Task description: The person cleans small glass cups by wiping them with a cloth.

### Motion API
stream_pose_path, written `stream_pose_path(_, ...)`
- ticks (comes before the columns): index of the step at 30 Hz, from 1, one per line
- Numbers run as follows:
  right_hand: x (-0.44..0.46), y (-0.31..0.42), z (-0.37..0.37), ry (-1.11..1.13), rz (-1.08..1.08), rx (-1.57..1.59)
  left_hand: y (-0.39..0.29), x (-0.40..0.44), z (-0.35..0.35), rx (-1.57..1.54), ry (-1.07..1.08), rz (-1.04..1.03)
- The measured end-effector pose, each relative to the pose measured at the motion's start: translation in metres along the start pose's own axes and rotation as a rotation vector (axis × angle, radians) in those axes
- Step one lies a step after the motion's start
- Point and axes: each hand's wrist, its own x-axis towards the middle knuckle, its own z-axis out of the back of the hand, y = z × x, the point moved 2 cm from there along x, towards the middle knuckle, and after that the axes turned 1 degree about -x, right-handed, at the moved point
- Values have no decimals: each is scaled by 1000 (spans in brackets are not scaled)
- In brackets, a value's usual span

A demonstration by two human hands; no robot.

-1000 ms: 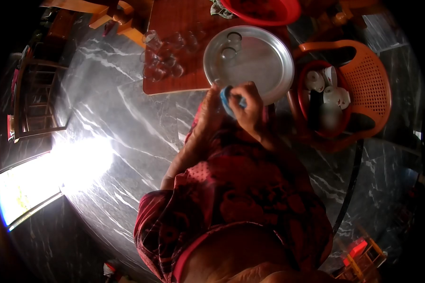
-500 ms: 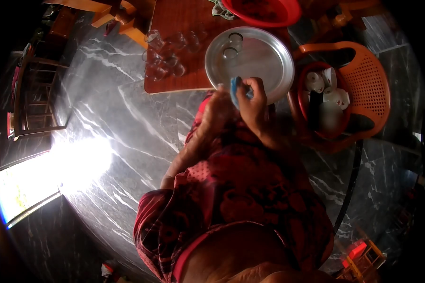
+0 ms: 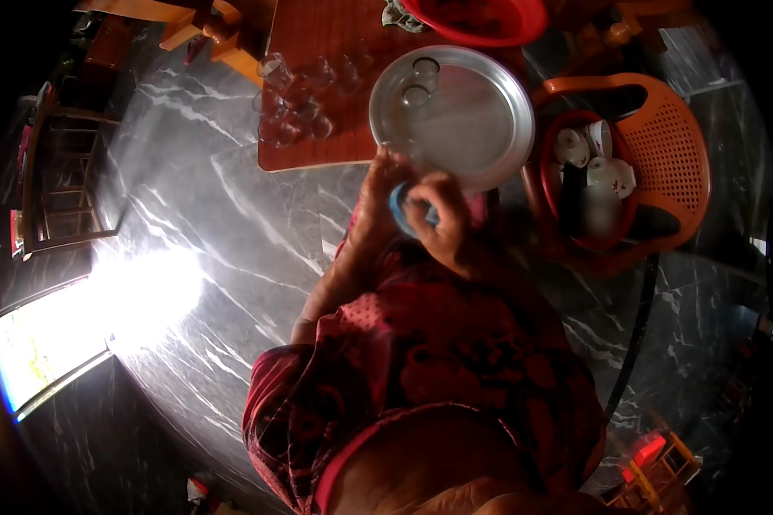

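The right hand (image 3: 441, 215) has its thumb and fingers curled in and pinching one blue piece (image 3: 399, 208), which sits at the inner side of the grip, facing the left hand (image 3: 374, 190), with part of it covered by the fingers. The left hand is just beside it, fingers drawn close together; blur prevents telling whether it holds anything. Both hands are at the near edge of one round metal tray (image 3: 481, 129), which carries two clear glasses (image 3: 426, 75) toward its far left. On the one table (image 3: 343, 146), left of the tray, at least seven further drinking glasses (image 3: 274, 70) stand in a cluster; overlap prevents an exact count. One red basin (image 3: 537, 26) and one crumpled cloth (image 3: 401, 15) are beyond the tray. To the right, one orange chair (image 3: 666, 163) bears one red tub (image 3: 550, 189) containing at least three white pieces of crockery (image 3: 610, 178). The blue piece shows a curved outline; its material cannot be confirmed. The tray is dull silver with a raised rim, the tabletop smooth reddish brown, the chair back perforated, the floor (image 3: 258, 206) grey with white veining.
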Motion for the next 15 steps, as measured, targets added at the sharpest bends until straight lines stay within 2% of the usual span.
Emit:
stream_pose_path(3,15,-3,4,-35,-33,29,1,1,-6,-159,47,50)
stream_pose_path(8,23,-7,4,-47,-144,79,4,0,-3,-5,71,-52)
stream_pose_path(12,29,-16,2,-74,-134,45,14,5,15,47,66,-86)
stream_pose_path(13,32,-16,3,-105,-130,31,31,15,46,-511,141,97)
stream_pose_path(15,38,-19,6,-166,-120,1,34,11,47,-1067,215,282)
